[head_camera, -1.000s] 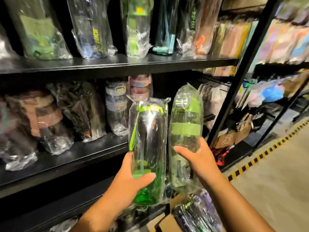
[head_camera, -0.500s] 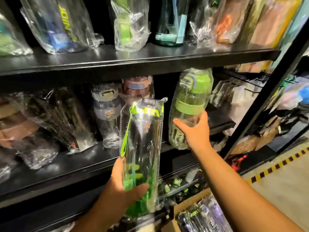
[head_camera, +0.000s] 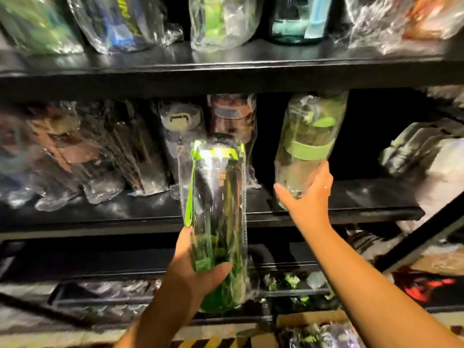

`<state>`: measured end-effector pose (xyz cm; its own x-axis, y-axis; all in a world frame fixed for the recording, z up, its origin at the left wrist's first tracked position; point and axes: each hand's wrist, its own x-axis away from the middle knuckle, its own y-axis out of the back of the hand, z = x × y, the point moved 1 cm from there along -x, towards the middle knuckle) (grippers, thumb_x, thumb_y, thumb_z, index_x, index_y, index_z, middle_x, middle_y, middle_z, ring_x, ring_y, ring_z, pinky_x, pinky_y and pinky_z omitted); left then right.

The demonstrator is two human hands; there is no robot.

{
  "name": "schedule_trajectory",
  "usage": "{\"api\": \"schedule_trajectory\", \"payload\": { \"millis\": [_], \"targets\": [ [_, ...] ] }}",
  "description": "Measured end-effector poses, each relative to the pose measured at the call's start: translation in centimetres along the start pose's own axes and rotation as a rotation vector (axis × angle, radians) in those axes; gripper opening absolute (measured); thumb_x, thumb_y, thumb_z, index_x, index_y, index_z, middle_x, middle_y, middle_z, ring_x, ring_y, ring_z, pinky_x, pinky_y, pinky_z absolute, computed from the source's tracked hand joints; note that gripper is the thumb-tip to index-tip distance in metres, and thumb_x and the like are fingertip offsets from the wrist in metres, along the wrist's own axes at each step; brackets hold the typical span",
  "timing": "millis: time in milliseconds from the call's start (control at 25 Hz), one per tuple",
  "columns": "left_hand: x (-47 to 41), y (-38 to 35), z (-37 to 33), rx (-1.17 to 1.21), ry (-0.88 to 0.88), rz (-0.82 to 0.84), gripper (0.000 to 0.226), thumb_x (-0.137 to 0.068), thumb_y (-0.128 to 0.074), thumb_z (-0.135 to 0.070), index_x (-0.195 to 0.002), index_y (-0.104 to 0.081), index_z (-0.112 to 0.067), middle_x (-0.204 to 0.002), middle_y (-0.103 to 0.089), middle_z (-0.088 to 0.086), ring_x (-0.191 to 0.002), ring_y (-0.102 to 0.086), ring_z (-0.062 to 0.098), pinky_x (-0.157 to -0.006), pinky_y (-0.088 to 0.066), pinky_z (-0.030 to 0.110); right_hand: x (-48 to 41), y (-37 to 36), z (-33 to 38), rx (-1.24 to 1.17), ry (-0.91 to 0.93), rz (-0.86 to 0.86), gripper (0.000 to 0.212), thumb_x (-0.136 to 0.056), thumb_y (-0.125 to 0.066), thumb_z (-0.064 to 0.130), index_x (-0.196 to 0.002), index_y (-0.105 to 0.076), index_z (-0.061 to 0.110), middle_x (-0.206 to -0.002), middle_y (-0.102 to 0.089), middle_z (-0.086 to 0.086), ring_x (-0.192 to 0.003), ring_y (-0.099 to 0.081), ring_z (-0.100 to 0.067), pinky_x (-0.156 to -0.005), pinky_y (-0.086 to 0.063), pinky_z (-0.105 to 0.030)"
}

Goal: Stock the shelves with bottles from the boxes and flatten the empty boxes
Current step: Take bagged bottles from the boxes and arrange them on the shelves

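Note:
My left hand (head_camera: 198, 270) grips the lower end of a tall clear bottle with a green strap (head_camera: 216, 204), wrapped in plastic and held upright in front of the middle shelf (head_camera: 351, 212). My right hand (head_camera: 306, 197) holds the base of a second wrapped bottle with a green band (head_camera: 308, 139). That bottle tilts inward over the middle shelf, its top close under the upper shelf (head_camera: 226, 71). The view is blurred.
Several wrapped bottles (head_camera: 180, 136) stand at the left and back of the middle shelf; pale packages (head_camera: 426, 156) lie at its right. More bottles (head_camera: 221, 21) line the upper shelf. A diagonal black brace (head_camera: 426, 237) crosses at lower right. A box of bottles (head_camera: 321, 335) sits below.
My right hand has pushed the green-banded bottle up and deeper into the middle shelf. The left hand has stayed about where it was with its bottle. The view has moved closer to the shelves.

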<state>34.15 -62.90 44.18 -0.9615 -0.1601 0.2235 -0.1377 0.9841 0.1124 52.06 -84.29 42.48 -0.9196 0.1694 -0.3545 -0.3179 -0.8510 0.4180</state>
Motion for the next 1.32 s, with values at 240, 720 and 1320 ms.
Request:
{"api": "schedule_trajectory", "payload": {
  "millis": [240, 720, 1320],
  "targets": [
    [1.5, -2.0, -0.6, 0.100, -0.101, -0.060, 0.052, -0.080, -0.070, 0.015, -0.118, -0.053, -0.016, -0.093, -0.072, 0.005, -0.082, -0.070, 0.012, -0.062, -0.052, 0.015, -2.8, -0.3, -0.8, 0.028, -0.033, 0.106, 0.058, -0.075, -0.084, 0.031, -0.109, -0.041, 0.013, -0.111, -0.054, -0.008, -0.103, -0.058, -0.029, -0.077, -0.040, -0.030],
    [1.5, -4.6, 0.0, 0.388, -0.136, -0.121, 0.092, -0.039, -0.092, -0.013, -0.122, -0.053, -0.019, -0.106, -0.073, 0.015, -0.095, -0.073, 0.029, -0.070, -0.060, 0.031, -3.5, -2.3, 0.7, 0.131, -0.122, 0.238, 0.065, -0.079, -0.077, 0.051, -0.108, -0.051, -0.001, -0.107, -0.055, -0.015, -0.098, -0.058, -0.035, -0.073, -0.040, -0.035],
    [0.7, -7.1, -1.4, 0.170, -0.249, -0.184, 0.091, -0.059, -0.084, -0.005, -0.136, -0.039, -0.022, -0.109, -0.071, -0.014, -0.103, -0.069, 0.007, -0.076, -0.056, 0.017, 0.1, 2.2, -0.2, -0.333, -0.114, 0.387, 0.084, -0.083, -0.074, 0.044, -0.151, -0.027, 0.028, -0.146, -0.035, 0.007, -0.130, -0.041, -0.009, -0.100, -0.033, -0.023]
  ]
}}
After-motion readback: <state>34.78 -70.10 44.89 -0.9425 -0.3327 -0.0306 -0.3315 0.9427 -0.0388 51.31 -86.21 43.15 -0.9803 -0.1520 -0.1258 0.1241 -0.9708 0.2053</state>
